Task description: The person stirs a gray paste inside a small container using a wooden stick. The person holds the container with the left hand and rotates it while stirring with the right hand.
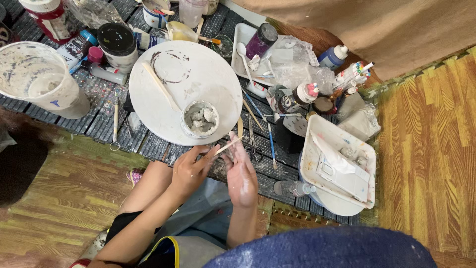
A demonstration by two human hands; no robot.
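Both hands, left hand (191, 171) and right hand (241, 173), are bare and dusted with white powder; forearms unsleeved, grey shorts with yellow-trimmed black garment.

thin wooden stick (229, 146), pale, tilted, held between fingertips

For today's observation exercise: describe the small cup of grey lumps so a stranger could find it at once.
Start at the big round white board in the middle of the dark mat. The small cup sits on the board's near edge, just beyond the person's left hand and right hand. Unlike the bottles and jars around, it is open, squat and filled with grey lumps.
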